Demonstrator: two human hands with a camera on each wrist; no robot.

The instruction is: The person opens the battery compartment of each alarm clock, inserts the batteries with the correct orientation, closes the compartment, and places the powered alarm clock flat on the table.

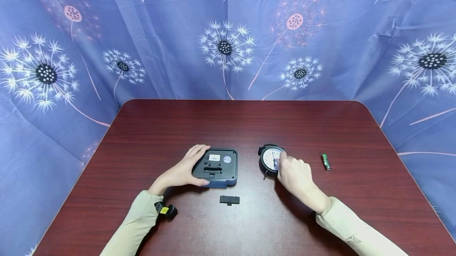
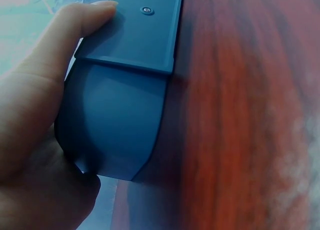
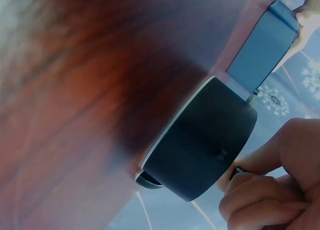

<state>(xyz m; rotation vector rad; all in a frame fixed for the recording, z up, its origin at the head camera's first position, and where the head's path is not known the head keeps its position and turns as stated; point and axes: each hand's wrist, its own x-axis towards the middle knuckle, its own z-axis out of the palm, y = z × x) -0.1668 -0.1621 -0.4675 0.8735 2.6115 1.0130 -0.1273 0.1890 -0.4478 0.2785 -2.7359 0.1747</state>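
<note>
My left hand (image 1: 185, 169) grips the left side of a dark blue square clock (image 1: 229, 167), which lies with its back up. Its thumb (image 2: 95, 18) lies along the near side. An opened battery slot (image 1: 212, 170) shows in that back. The loose black battery cover (image 1: 229, 200) lies just in front of it. At the right, a round black alarm clock (image 1: 267, 165) shows its white dial. Over the dial's right edge is my right hand (image 1: 295, 173), its curled fingers pinching a small black thing (image 3: 237, 172) close to the clock's body. Mostly hidden by the fingers, its kind I cannot tell.
A green battery (image 1: 325, 162) lies to the right of my right hand. The dark red wooden table (image 1: 221, 125) ends at a blue curtain (image 1: 178, 30) with dandelion prints, at the back and both sides. A black wrist device (image 1: 166, 210) sits by the left cuff.
</note>
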